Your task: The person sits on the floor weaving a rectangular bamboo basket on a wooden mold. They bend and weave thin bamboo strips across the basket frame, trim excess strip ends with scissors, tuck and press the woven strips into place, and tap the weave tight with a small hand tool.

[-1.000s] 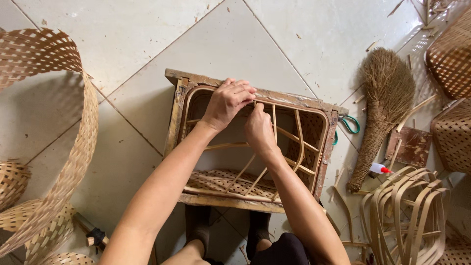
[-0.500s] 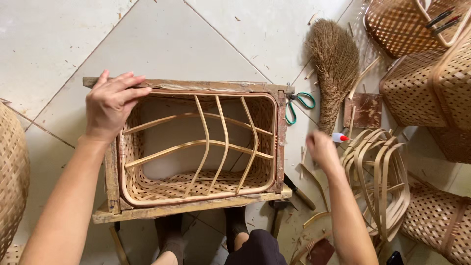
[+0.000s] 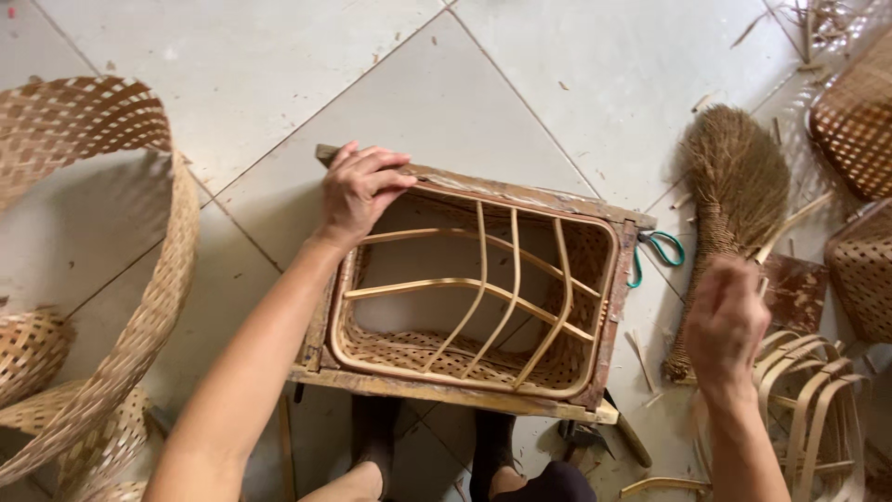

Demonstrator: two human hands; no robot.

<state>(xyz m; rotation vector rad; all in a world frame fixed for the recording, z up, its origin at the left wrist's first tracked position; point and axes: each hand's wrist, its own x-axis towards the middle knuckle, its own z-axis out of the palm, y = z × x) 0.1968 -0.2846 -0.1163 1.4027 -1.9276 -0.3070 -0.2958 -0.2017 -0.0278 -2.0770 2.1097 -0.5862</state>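
Note:
A rectangular woven basket sits inside a wooden frame on the tiled floor, with curved cane ribs crossing its open top. My left hand grips the frame's far left corner. My right hand hovers blurred to the right of the frame, over a pile of bent cane strips; whether it holds anything is unclear.
A straw hand broom lies right of the frame, with green-handled scissors beside it. A wide loop of woven matting stands at left. Woven baskets sit at the far right. My feet are below the frame.
My right hand left the basket's rim and swung out right over the cane strips. The left hand shifted to the frame's far left corner. The view has swung about.

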